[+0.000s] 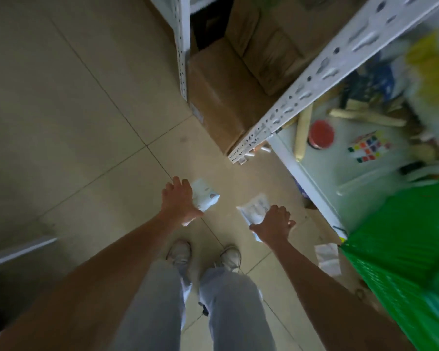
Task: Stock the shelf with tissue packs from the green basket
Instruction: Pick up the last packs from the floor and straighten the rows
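My left hand [179, 198] grips a white and pale blue tissue pack [206, 196] out in front of me over the tiled floor. My right hand [274, 225] grips a second white tissue pack [254, 207] at about the same height. The green basket [401, 249] sits at the right edge, partly out of frame, just below the white shelf board [322, 196]. Another white pack [327, 257] shows beside the basket's left wall. The view is blurred by motion.
A white perforated shelf post [314, 77] slants across the upper right. On the shelf lie a red lid [321, 134], a coloured cube puzzle [369, 146] and wooden sticks [365, 119]. Cardboard boxes [221, 97] stand under the rack. My shoes [203, 255] are below.
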